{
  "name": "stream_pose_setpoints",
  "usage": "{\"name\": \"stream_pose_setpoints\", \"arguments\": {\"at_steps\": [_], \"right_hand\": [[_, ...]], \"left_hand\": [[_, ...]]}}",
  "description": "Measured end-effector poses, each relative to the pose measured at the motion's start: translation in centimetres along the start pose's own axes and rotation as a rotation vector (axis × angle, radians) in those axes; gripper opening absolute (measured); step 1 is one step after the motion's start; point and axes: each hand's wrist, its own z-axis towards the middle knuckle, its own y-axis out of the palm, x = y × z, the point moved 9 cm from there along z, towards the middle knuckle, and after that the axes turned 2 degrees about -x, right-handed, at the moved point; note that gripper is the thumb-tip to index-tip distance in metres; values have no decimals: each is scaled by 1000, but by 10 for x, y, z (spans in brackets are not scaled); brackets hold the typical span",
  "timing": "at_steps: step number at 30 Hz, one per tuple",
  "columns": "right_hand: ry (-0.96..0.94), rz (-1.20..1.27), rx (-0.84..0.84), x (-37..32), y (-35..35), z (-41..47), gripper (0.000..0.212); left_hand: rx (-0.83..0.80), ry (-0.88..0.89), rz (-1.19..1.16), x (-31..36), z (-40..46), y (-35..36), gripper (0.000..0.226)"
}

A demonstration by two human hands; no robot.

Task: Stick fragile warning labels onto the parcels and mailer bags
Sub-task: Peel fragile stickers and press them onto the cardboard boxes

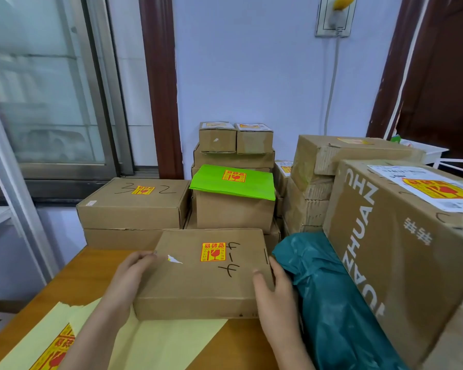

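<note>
Flat brown cardboard parcel (206, 273) bearing red-and-yellow fragile label (213, 252) sits on wooden bench (78, 279), near edge over pale yellow backing sheet (155, 340). Left hand (130, 276) grips parcel's left side, right hand (274, 292) grips its right side. Teal plastic mailer bag (329, 303) just right of parcel. Green labelled mailer bag (233, 182) behind parcel, atop box.

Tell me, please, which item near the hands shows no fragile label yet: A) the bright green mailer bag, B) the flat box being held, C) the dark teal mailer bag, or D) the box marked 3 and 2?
C: the dark teal mailer bag beside the right hand shows no red-and-yellow label on its visible side, unlike the other three.
</note>
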Motion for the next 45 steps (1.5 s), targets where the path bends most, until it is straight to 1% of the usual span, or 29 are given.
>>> {"name": "stream_pose_setpoints", "arguments": {"at_steps": [1,4,10,12,15,16,21,24,29,31,33,34,39,42,44,45], "right_hand": [[-15,36,-13,-3,0,-1,52],[-42,129,-57,-8,3,-3,46],[-72,306,-46,-10,1,-6,39],[-65,378,-30,-10,-2,-6,37],[-55,435,-28,-12,-2,-8,38],[-59,449,-28,-14,-2,-9,38],[-65,492,-24,-19,-1,-12,39],[-74,510,-26,-22,1,-15,41],[-100,507,-10,-25,2,-18,41],[-113,502,-17,-26,3,-20,42],[-125,503,-30,-28,6,-22,42],[-128,498,-33,-28,7,-23,42],[-150,498,-40,-37,12,-24,44],[-194,526,-54,-60,18,-23,43],[-238,527,-58,-79,21,-21,40],[-270,522,-70,-88,23,-21,39]], "left_hand": [[4,-14,-61,-2,2,-4,16],[4,-51,-181,-4,2,-10,17],[-22,-40,-247,3,-4,-6,22],[-29,-23,-258,7,-7,-6,28],[-42,-7,-261,12,-12,-7,46],[-46,-5,-271,15,-13,-8,47],[-23,89,-299,32,-19,-16,42],[-40,88,-332,30,-25,-17,40],[-78,95,-315,27,-37,-18,46],[-83,101,-320,29,-42,-20,40],[-75,107,-340,32,-46,-24,28],[-70,98,-346,32,-47,-26,26],[-15,103,-361,52,-49,-39,27],[3,128,-375,73,-48,-48,41],[43,140,-383,86,-45,-60,43],[25,151,-385,93,-43,-62,41]]}}
